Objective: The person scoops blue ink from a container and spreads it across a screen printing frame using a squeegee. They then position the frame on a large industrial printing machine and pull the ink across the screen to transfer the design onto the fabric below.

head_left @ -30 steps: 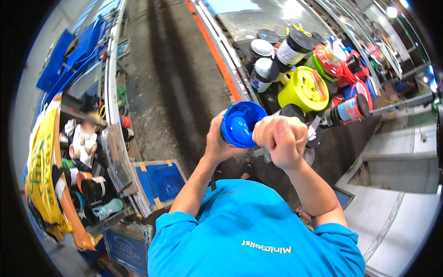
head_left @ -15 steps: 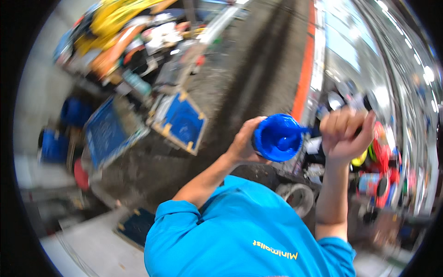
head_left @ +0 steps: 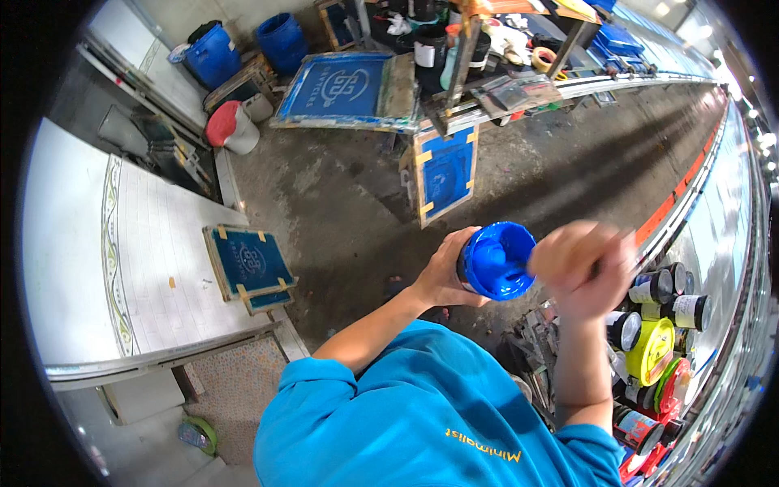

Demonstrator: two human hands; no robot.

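Observation:
My left hand (head_left: 443,272) is wrapped round the side of a tub (head_left: 479,286) in front of my chest, its open top tilted toward view. Thick, glossy bright blue paint or ink (head_left: 492,256) coats the inside and the rim. Just right of the rim is my right hand (head_left: 584,268), closed and smeared by motion. Its fingers bend toward the tub, and whatever they grip is hidden.
Blue framed screens (head_left: 445,172) lean by a cluttered workbench (head_left: 519,96) ahead, and against the white wall (head_left: 162,252) at left. Blue barrels (head_left: 213,57) and a red-topped bucket (head_left: 235,130) stand far left. Several ink tubs (head_left: 649,353) crowd the right side.
My view has swung leftward, bringing the white wall, the leaning screens and the barrels further into sight. Both hands stay at the tub; the right has come down slightly closer to its rim.

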